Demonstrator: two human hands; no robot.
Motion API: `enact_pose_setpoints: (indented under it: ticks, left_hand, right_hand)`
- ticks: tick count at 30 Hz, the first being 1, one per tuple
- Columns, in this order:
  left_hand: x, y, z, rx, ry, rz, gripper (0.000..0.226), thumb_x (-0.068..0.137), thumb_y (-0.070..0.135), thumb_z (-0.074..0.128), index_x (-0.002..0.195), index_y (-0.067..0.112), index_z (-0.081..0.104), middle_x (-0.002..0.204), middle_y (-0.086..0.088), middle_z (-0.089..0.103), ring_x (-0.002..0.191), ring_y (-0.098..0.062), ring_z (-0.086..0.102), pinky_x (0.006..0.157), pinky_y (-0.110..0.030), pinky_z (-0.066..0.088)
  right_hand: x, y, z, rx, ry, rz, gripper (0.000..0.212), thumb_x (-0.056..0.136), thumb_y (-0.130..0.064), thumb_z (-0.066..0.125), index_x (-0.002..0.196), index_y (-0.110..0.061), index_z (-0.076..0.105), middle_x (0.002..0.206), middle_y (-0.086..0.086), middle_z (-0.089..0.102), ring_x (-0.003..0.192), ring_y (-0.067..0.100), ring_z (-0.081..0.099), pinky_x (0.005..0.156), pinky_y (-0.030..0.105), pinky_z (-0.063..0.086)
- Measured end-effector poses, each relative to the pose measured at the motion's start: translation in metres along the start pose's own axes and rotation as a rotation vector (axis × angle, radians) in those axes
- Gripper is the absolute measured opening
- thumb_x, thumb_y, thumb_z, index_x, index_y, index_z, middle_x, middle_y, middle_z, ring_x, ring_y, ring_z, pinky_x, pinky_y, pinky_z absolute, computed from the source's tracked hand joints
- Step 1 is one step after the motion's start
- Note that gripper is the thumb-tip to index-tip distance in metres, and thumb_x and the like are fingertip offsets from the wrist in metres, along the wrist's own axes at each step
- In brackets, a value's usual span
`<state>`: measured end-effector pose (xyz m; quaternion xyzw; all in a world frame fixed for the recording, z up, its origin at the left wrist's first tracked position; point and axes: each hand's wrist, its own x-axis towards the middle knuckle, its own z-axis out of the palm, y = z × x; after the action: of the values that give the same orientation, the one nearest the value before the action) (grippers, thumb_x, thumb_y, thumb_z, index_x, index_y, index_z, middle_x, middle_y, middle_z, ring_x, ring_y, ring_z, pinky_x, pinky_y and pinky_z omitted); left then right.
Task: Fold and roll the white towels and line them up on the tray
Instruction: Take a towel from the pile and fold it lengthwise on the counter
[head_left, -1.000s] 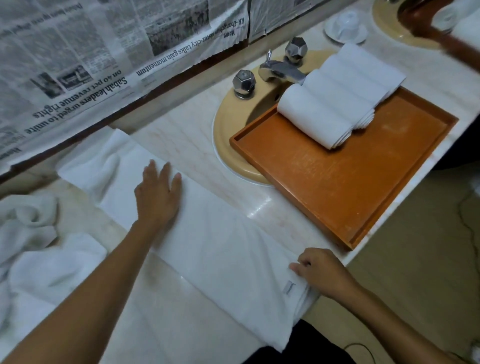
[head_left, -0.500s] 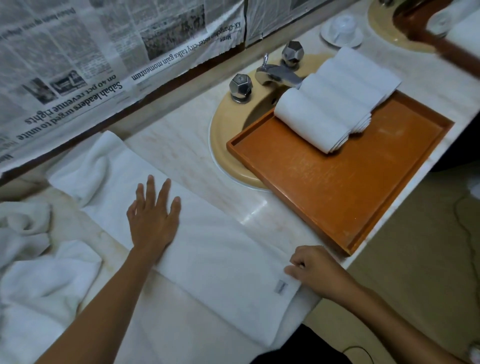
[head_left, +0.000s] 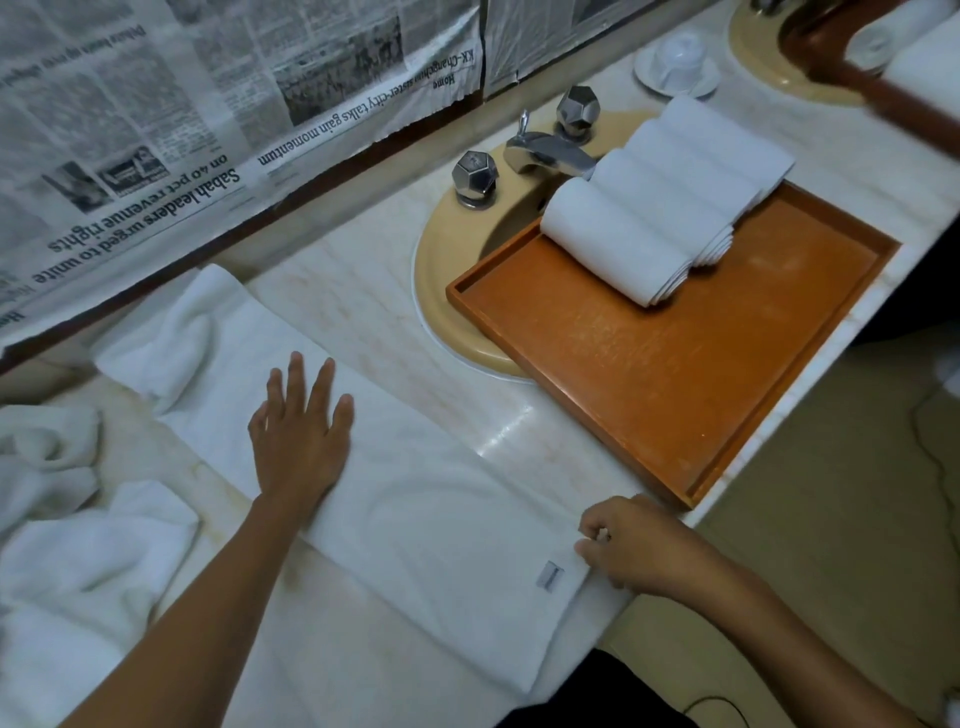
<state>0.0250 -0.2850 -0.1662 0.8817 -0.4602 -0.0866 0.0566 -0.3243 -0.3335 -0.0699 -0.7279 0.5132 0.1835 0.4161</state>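
Head view. A folded towel (head_left: 415, 499) lies flat as a long band on the marble counter (head_left: 353, 291), running from the upper left of the frame down to the lower centre. Its far end is loosely bunched near the wall. A small sewn label (head_left: 549, 576) shows near its lower right corner.

The left hand (head_left: 298, 441) rests palm down on the middle of the band, its fingers (head_left: 291, 384) straight and slightly spread, holding nothing. The right hand (head_left: 634, 551) is at the band's lower right end, its fingers curled and pinching the towel's edge just above the label.

An orange-brown tray (head_left: 649, 374) sits at the right centre of the frame, partly over the beige sink (head_left: 441, 260) and reaching the counter's front edge. Rolled towels (head_left: 649, 208) lie side by side, touching, at the tray's far end; the farthest one overhangs the rim. The rest of the tray floor is bare.

A heap of loose towels (head_left: 67, 561) lies at the left edge of the frame. A chrome faucet (head_left: 545, 150) with two faceted knobs stands behind the sink. Newspaper sheets (head_left: 208, 104) cover the wall at the upper left. A white cup on a saucer (head_left: 678, 57) stands at the upper right.
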Motion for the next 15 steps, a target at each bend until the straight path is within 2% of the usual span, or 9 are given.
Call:
enact_pose_setpoints:
  ticks: [1,2,3,5,7,8,11,13,15]
  left_hand:
    - [-0.001,0.001,0.0,0.0,0.001,-0.001,0.055,0.103,0.052,0.024,0.155,0.035,0.021,0.166,0.003,0.005,0.152,-0.022,0.002,0.116,-0.045,0.015]
    - [-0.002,0.003,0.001,0.0,0.002,-0.005,0.055,0.103,0.052,0.025,0.155,0.034,0.022,0.166,0.003,0.005,0.152,-0.022,0.002,0.116,-0.045,0.015]
    - [-0.002,0.005,0.001,0.003,0.002,-0.01,0.055,0.103,0.051,0.025,0.155,0.034,0.022,0.166,0.003,0.005,0.152,-0.022,0.002,0.116,-0.044,0.015]
    - [-0.004,0.006,0.002,0.01,0.002,-0.017,0.056,0.102,0.052,0.025,0.155,0.034,0.021,0.166,0.003,0.004,0.152,-0.022,0.002,0.116,-0.043,0.014]
    - [-0.005,0.006,0.001,0.015,-0.001,-0.018,0.056,0.102,0.052,0.023,0.155,0.035,0.02,0.166,0.003,0.004,0.152,-0.022,0.002,0.117,-0.044,0.014]
    - [-0.004,0.004,0.002,0.018,-0.004,-0.018,0.056,0.102,0.052,0.022,0.156,0.035,0.018,0.166,0.003,0.003,0.152,-0.021,0.001,0.117,-0.044,0.014]
    - [-0.003,0.002,0.003,0.024,-0.008,-0.014,0.056,0.103,0.053,0.017,0.156,0.036,0.015,0.166,0.005,0.0,0.152,-0.02,-0.001,0.118,-0.044,0.012]
    - [-0.003,0.002,0.004,0.018,-0.003,-0.005,0.057,0.102,0.054,0.012,0.156,0.037,0.014,0.166,0.006,0.0,0.152,-0.019,-0.002,0.118,-0.043,0.011]
    - [-0.002,0.001,0.004,0.009,0.0,-0.002,0.06,0.098,0.057,0.009,0.155,0.038,0.014,0.166,0.006,-0.001,0.152,-0.019,-0.002,0.118,-0.042,0.01]
  right_hand:
    - [-0.005,-0.008,-0.006,-0.085,-0.01,0.033,0.018,0.094,-0.037,0.054,0.092,-0.02,0.06,0.083,-0.002,0.056,0.069,0.011,0.048,0.061,0.024,0.042]
    - [-0.008,-0.017,-0.011,-0.227,0.026,0.047,0.027,0.096,-0.041,0.05,0.107,-0.018,0.058,0.096,0.0,0.059,0.077,0.013,0.05,0.068,0.026,0.045]
    - [-0.006,-0.028,-0.011,-0.352,0.111,0.016,0.032,0.098,-0.043,0.045,0.112,-0.017,0.056,0.103,0.002,0.06,0.083,0.016,0.051,0.074,0.029,0.046]
    - [0.007,-0.062,0.001,-0.411,0.346,-0.139,0.031,0.097,-0.041,0.047,0.108,-0.014,0.058,0.103,0.006,0.062,0.092,0.023,0.056,0.076,0.034,0.046]
    - [0.036,-0.092,0.03,-0.359,0.62,-0.326,0.028,0.086,-0.037,0.061,0.098,-0.011,0.064,0.102,0.011,0.063,0.096,0.032,0.059,0.074,0.037,0.049]
    - [0.054,-0.105,0.045,-0.318,0.678,-0.395,0.032,0.082,-0.036,0.065,0.101,-0.01,0.065,0.111,0.014,0.064,0.101,0.034,0.06,0.077,0.039,0.051]
    - [0.094,-0.128,0.083,-0.279,0.509,-0.473,0.059,0.09,-0.041,0.053,0.138,-0.006,0.048,0.152,0.014,0.039,0.138,0.032,0.039,0.102,0.044,0.043]
    - [0.103,-0.123,0.097,-0.305,0.472,-0.466,0.067,0.097,-0.047,0.037,0.15,-0.006,0.031,0.161,0.01,0.021,0.148,0.028,0.02,0.113,0.044,0.035]
    - [0.1,-0.106,0.105,-0.348,0.475,-0.457,0.071,0.099,-0.051,0.03,0.154,-0.007,0.022,0.163,0.008,0.014,0.15,0.025,0.012,0.117,0.044,0.027]
